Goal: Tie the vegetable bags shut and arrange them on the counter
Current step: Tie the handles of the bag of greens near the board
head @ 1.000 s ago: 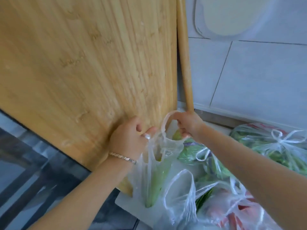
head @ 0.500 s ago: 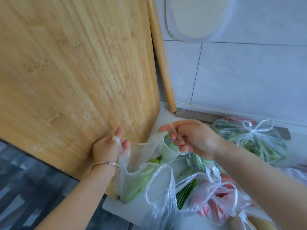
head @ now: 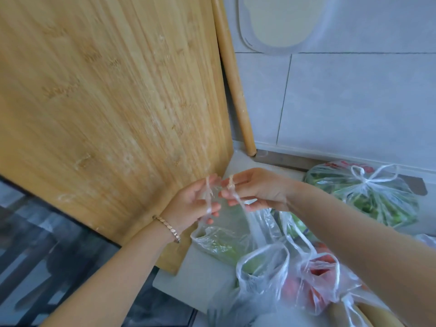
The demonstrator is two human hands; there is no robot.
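Right now I have my left hand and right hand each pinched on a handle of the clear bag, hanging at six o'clock below them; thin film could slip or tear if yanked.

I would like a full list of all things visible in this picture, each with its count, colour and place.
cutting board: one, light wood, upright at left.
rolling pin: one, light wood, leaning on the wall.
tied bag of greens: one, clear with green contents, right rear of the counter.
bag being tied: one, clear with green contents, below the hands.
open bags: at least two, clear, red and green contents, front.
bracelet: one, metallic, left wrist.
left hand: holds one bag handle.
right hand: holds the other handle.
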